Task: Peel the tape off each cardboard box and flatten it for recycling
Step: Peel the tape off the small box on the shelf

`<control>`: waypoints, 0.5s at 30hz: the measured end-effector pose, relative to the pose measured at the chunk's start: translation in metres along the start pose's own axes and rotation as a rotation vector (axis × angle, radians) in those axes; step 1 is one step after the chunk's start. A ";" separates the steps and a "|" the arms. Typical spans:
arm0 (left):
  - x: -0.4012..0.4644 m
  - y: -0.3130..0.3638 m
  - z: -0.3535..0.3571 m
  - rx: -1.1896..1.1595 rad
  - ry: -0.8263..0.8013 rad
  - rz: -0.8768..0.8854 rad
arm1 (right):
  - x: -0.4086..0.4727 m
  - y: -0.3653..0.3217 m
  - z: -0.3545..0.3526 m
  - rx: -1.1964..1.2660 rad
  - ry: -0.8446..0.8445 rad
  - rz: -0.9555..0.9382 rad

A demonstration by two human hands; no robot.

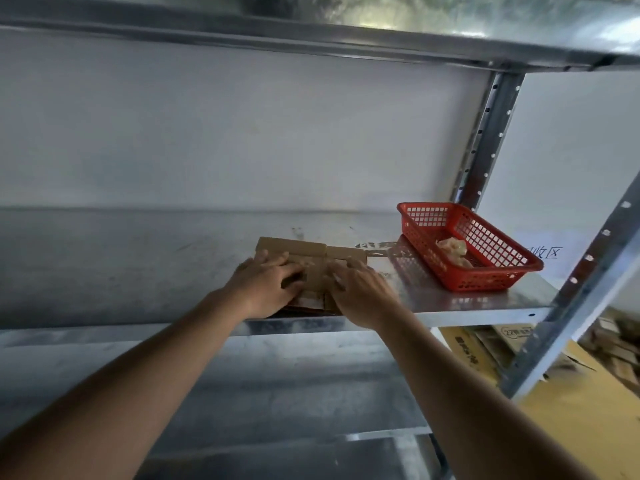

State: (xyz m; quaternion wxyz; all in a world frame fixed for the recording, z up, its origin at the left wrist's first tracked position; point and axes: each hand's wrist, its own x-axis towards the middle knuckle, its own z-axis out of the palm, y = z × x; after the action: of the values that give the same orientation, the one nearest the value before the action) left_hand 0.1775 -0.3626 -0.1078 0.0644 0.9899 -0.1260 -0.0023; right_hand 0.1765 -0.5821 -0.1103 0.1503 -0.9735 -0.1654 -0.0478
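A flattened brown cardboard box (304, 252) lies on the metal shelf (467, 303), near its front edge. My left hand (266, 285) rests flat on the left half of the cardboard, fingers spread. My right hand (360, 291) lies flat on the right half, palm down. Both hands cover most of the near part of the cardboard; only its far flaps show. More cardboard layers seem to lie underneath at the front edge.
A red plastic basket (485, 275) stands to the right on the shelf, holding a crumpled wad of tape (453, 251). Perforated steel uprights (491, 140) rise at the right. Below right are yellow cardboard boxes (588, 410). A lower shelf (242, 375) sits beneath.
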 end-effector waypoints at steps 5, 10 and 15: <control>-0.003 -0.010 0.007 -0.018 -0.112 -0.001 | 0.002 0.009 0.008 -0.196 -0.203 -0.009; -0.006 -0.012 0.010 -0.044 -0.120 -0.002 | 0.000 0.008 0.008 -0.221 -0.210 0.020; -0.008 -0.008 0.009 -0.085 -0.112 -0.049 | -0.007 0.004 0.007 -0.189 -0.111 0.187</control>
State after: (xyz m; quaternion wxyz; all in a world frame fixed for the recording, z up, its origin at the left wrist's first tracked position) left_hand 0.1716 -0.3541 -0.1175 0.0991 0.9874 -0.1049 -0.0646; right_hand 0.1715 -0.5853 -0.1193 0.0523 -0.9957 -0.0769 0.0048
